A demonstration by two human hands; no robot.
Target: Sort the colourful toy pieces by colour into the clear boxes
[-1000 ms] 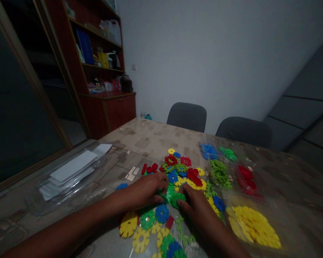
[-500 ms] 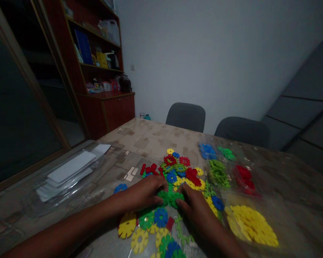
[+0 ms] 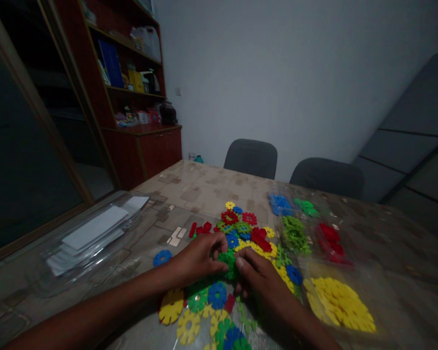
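Over the middle of a loose pile, my left hand point(image 3: 200, 257) is closed, its thumb and fingers gripping a bunch of green snowflake discs point(image 3: 229, 263) from the left. On the opposite side my right hand point(image 3: 259, 274) is closed too, its fingertips pressed against the same discs. How many discs there are, and whether they are joined, I cannot tell. Nearer me lie a blue disc point(image 3: 217, 295), a yellow disc point(image 3: 188, 326) and other notched pieces. Beyond the hands are red pieces point(image 3: 261, 238), light green pieces point(image 3: 228, 227) and several more discs.
Clear trays on the right hold blue pieces point(image 3: 280, 205), green pieces point(image 3: 307, 207), light green pieces point(image 3: 294, 234), red pieces point(image 3: 331, 240) and yellow discs point(image 3: 341, 305). Stacked clear packaging point(image 3: 95, 228) with white cards lies left. Two grey chairs point(image 3: 251, 158) stand behind the table.
My hands have drawn closer together and lifted slightly. The green discs, spread between them before, are now bunched in one clump at the fingertips.
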